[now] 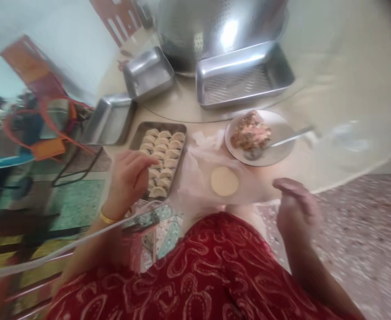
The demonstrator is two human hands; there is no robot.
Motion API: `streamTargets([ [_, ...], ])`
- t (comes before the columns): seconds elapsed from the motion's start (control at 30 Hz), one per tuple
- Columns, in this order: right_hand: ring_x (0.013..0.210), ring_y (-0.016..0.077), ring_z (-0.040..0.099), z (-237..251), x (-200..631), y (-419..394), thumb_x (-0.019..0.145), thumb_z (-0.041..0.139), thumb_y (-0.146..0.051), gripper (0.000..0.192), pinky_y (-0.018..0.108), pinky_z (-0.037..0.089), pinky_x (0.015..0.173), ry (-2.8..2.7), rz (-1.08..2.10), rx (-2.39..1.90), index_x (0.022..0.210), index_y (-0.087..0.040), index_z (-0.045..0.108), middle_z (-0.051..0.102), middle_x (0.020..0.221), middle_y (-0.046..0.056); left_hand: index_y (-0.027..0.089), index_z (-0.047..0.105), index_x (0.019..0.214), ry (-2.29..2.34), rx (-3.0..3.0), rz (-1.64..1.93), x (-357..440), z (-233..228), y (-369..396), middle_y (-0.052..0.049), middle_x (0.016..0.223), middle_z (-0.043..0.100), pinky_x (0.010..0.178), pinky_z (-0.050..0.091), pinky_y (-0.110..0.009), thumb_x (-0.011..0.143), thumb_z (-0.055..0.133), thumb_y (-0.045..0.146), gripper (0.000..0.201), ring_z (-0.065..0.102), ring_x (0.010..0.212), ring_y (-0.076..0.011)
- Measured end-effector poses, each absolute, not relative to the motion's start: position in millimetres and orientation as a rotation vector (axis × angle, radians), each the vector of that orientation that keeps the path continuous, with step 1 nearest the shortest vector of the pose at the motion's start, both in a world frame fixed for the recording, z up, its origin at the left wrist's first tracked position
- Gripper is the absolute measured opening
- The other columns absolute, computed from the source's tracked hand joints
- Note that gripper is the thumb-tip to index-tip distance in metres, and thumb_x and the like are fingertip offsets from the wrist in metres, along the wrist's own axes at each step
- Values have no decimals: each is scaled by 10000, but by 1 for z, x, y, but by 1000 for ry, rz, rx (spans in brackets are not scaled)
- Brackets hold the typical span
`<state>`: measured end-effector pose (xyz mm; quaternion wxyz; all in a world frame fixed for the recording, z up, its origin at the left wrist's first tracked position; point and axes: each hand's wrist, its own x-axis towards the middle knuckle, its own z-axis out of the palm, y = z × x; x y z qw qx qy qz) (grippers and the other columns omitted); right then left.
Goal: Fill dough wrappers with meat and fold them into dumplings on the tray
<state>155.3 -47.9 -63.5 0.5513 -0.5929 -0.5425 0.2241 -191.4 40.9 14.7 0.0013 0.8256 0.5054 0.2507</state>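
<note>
Our left hand (129, 178) sits with fingers curled on the dumplings (162, 155) at the tray (137, 138) edge, 9 o'clock. Right hand (293, 204) hangs loosely open at 3 o'clock, near the counter (315, 164) rim. Wrapper (224, 181) between them, plate (278, 142) at 1 o'clock.

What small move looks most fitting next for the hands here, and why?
Probably the right hand, which looks empty, should reach for the round wrapper. The left hand is at the tray of folded dumplings, seemingly placing one; the wrapper lies bare, and the plate of filling with its spoon sits just beyond.
</note>
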Motion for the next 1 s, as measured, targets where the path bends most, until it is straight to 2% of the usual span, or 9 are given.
streamTargets([
  [0.07, 1101, 266, 619, -61, 147, -49, 866, 567, -243, 248, 500, 524, 915, -1450, 435, -1393, 1088, -293, 665, 649, 1145, 80, 239, 620, 985, 1474, 2550, 722, -159, 9, 34, -30, 845, 649, 794, 457, -388, 956, 457, 250, 165, 583, 831, -204],
  [0.13, 1160, 280, 569, -66, 141, -49, 852, 586, -220, 226, 506, 503, 952, -1632, 247, -1408, 1042, -276, 695, 621, 1212, 85, 219, 628, 1026, 1306, 2545, 667, -128, -3, 26, -42, 863, 652, 781, 466, -369, 960, 473, 292, 183, 594, 843, -208],
  [0.23, 1250, 318, 477, -80, 134, -50, 870, 562, -215, 195, 558, 436, 1016, -1801, 57, -1463, 982, -258, 716, 578, 1300, 89, 176, 644, 1015, 1112, 2584, 540, -88, -25, 18, -77, 968, 663, 816, 461, -371, 946, 517, 289, 184, 594, 925, -233],
  [0.33, 1300, 348, 423, -92, 130, -51, 890, 535, -218, 213, 629, 348, 1056, -1935, -4, -1553, 996, -260, 714, 541, 1363, 91, 158, 653, 972, 1130, 2556, 397, -64, -45, 15, -95, 985, 657, 818, 450, -376, 922, 550, 267, 159, 590, 915, -242],
  [0.53, 1294, 361, 414, -102, 131, -51, 884, 529, -214, 216, 649, 330, 1044, -1985, -105, -1563, 992, -258, 711, 531, 1374, 106, 169, 674, 944, 1227, 2525, 338, -56, -61, 18, -101, 996, 655, 796, 424, -390, 880, 597, 285, 153, 585, 945, -272],
  [0.7, 1289, 345, 422, -104, 130, -50, 888, 523, -233, 215, 625, 327, 1062, -1949, -118, -1554, 985, -264, 713, 540, 1365, 96, 190, 706, 888, 1214, 2503, 344, -55, -66, 25, -84, 961, 659, 802, 426, -370, 880, 581, 275, 151, 590, 899, -236],
  [0.87, 1301, 337, 420, -106, 131, -49, 885, 519, -230, 223, 603, 319, 1078, -1926, -70, -1564, 988, -263, 714, 552, 1355, 90, 193, 717, 852, 1234, 2466, 349, -54, -67, 27, -91, 940, 663, 820, 427, -394, 849, 613, 319, 164, 586, 897, -251],
  [1.0, 1295, 331, 432, -106, 133, -47, 881, 523, -234, 218, 592, 329, 1079, -1909, -69, -1544, 982, -255, 715, 563, 1346, 91, 198, 726, 846, 1214, 2440, 363, -54, -67, 30, -81, 940, 673, 826, 434, -377, 843, 592, 270, 153, 593, 891, -232],
])
